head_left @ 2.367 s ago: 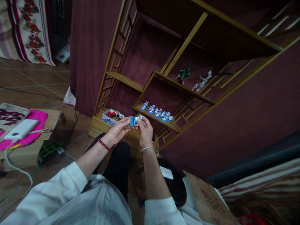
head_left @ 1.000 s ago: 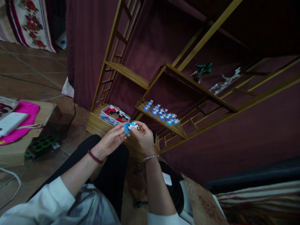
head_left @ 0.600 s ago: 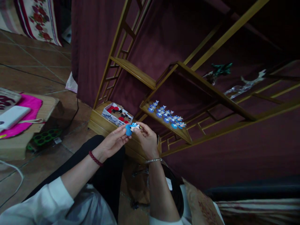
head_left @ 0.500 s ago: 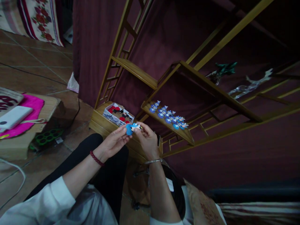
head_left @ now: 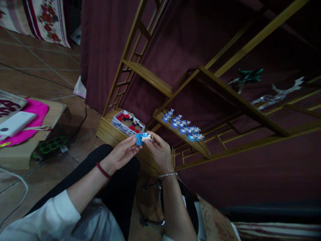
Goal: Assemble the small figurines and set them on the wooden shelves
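Note:
Between my two hands is a small figurine with a round blue base (head_left: pixel 139 139) and a white, blue and black body (head_left: pixel 146 136). My left hand (head_left: pixel 124 149) pinches the blue base, fingers closed. My right hand (head_left: pixel 160 150) grips the body end with thumb and fingers. Just beyond my hands, an open box (head_left: pixel 119 126) holds red round pieces and dark figurines, on a low wooden ledge. Several blue and white figurines (head_left: pixel 184 125) stand in rows on the wooden shelf right of the box.
A wooden shelving frame (head_left: pixel 147 78) rises ahead against a dark red curtain. A clear deer ornament (head_left: pixel 278 93) stands farther right. On the left, a low table (head_left: pixel 56 122) bears a pink cloth (head_left: pixel 41 108) and a white device (head_left: pixel 17 124). A cable (head_left: pixel 84 118) runs across the tiled floor.
The view has shifted slightly, so the shelf sits a little farther right. Both hands keep their hold on the figurine, which shows a bit more of its body.

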`<state>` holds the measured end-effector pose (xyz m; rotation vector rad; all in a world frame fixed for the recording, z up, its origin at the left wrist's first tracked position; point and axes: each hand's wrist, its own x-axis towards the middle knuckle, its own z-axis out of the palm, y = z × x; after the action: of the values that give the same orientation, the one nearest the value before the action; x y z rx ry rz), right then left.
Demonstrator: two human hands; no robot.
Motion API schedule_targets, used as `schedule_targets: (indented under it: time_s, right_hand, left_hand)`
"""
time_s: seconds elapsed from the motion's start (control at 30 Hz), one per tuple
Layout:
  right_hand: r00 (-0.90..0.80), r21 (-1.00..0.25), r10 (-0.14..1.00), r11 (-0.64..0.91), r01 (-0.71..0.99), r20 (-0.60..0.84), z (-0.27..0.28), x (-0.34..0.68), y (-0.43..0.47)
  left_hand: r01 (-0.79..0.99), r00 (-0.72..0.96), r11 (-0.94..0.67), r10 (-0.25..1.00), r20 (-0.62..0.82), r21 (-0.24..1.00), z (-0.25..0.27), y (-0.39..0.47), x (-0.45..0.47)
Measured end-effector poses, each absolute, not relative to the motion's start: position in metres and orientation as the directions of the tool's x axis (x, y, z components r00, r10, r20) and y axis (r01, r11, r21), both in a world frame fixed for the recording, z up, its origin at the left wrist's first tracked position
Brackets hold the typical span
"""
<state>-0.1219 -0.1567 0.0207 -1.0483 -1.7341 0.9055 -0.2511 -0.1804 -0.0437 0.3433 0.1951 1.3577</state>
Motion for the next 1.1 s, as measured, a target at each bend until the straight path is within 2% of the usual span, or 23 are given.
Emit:
schedule_targets:
  time_s: [0.33,0.6,0.77,0.97,1.1]
  right_hand:
    - [-0.278,-0.836,0.914,0.388,0.387,0.296,0.026,-0.123,-0.161]
    - [-0.283,-0.818,0.908,0.405,0.407,0.309,0.026,-0.125,-0.162]
    - [-0.299,-0.755,0.89,0.453,0.475,0.345,0.022,-0.122,-0.159]
    - [-0.324,-0.749,0.882,0.464,0.473,0.342,0.021,-0.123,-0.157]
    - [-0.371,-0.711,0.847,0.525,0.469,0.38,0.022,-0.122,-0.157]
  left_hand:
    - [-0.901,0.196,0.164,0.98,0.04,0.401,-0.04,-0.186,-0.253]
    - [-0.895,0.195,0.159,0.98,0.044,0.417,-0.043,-0.184,-0.252]
    - [-0.883,0.191,0.15,0.98,0.049,0.445,-0.047,-0.182,-0.252]
    - [-0.882,0.18,0.125,0.981,0.078,0.455,-0.051,-0.18,-0.252]
    - [-0.889,0.175,0.118,0.98,0.09,0.442,-0.051,-0.181,-0.253]
